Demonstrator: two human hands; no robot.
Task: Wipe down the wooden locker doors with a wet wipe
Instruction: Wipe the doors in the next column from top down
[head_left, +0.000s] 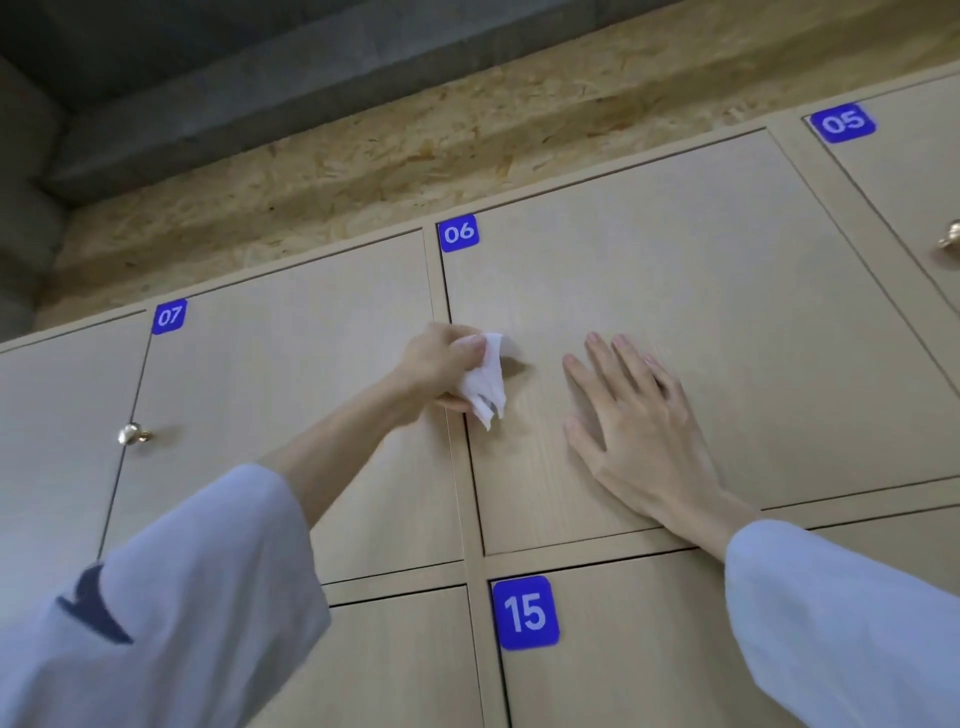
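Note:
Light wooden locker doors fill the view, each with a blue number label. My left hand (441, 369) grips a crumpled white wet wipe (485, 382) at the left edge of door 06 (701, 291), right by the gap to door 07 (291, 374). The wipe hangs down from my fingers against the wood. My right hand (631, 415) lies flat on door 06 with fingers spread and straight, pressing on its lower middle. Both forearms come up from below in pale blue sleeves.
Door 15 (649, 649) sits below door 06, and door 05 (914, 171) is at the upper right. Brass knobs stick out on the door left of 07 (132, 434) and on door 05 (951, 241). A chipboard strip (415, 156) and grey concrete run above the lockers.

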